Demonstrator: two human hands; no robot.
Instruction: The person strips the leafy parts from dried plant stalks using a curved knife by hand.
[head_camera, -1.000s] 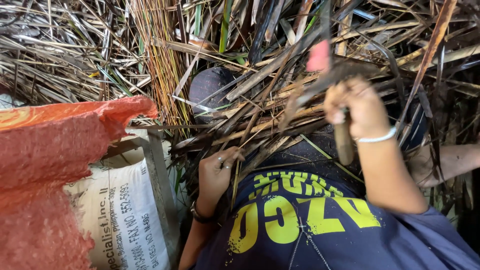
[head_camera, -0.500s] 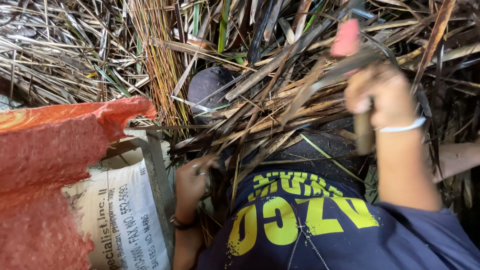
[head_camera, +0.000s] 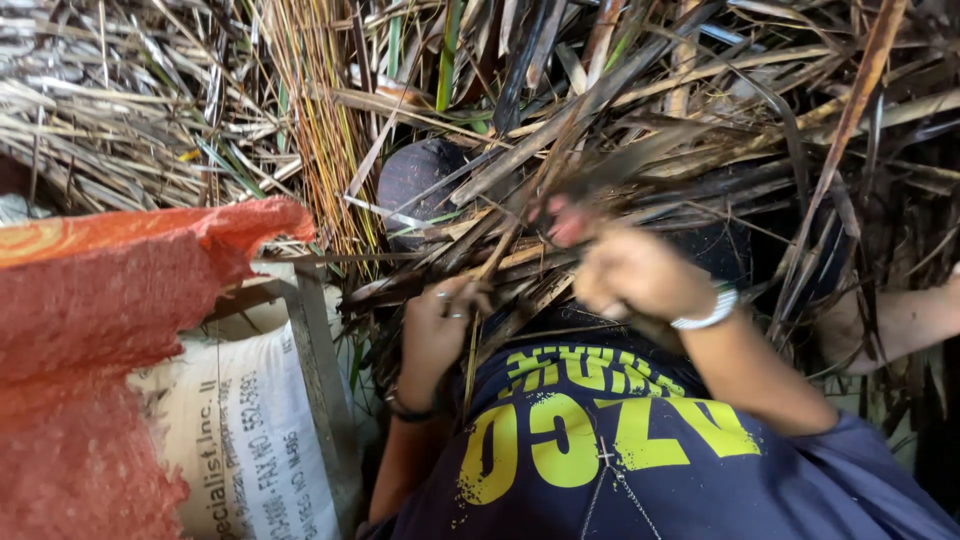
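Our left hand (head_camera: 437, 325) pinches a clump of dry leaves (head_camera: 520, 250) above our dark shirt (head_camera: 620, 450). Our right hand (head_camera: 630, 275) is closed around a blurred handle (head_camera: 565, 220) among the same leaves. An orange mesh sack (head_camera: 110, 290) lies left.

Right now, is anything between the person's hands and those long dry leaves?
No. The left hand already grips the dry leaves, and the right hand is closed among them too, holding a blurred tool with a pink tip.
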